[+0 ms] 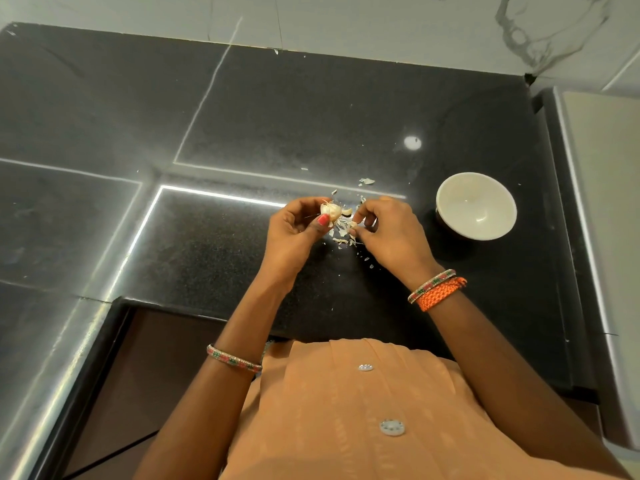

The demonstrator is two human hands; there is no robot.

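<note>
The left hand (298, 226) curls its fingers (304, 206) round the garlic (330, 211) while the right hand (388, 230) pinches a white bit (353, 225) just beside them, peeling it; next likely comes a gentle pull away.

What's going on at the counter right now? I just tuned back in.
A person is peeling garlic over the black counter. The left hand grips the garlic, while the right hand pinches a small piece beside it; whether it is skin or clove is hard to tell. Peel scraps lie beneath the hands. The white bowl at right shows nothing inside.
</note>
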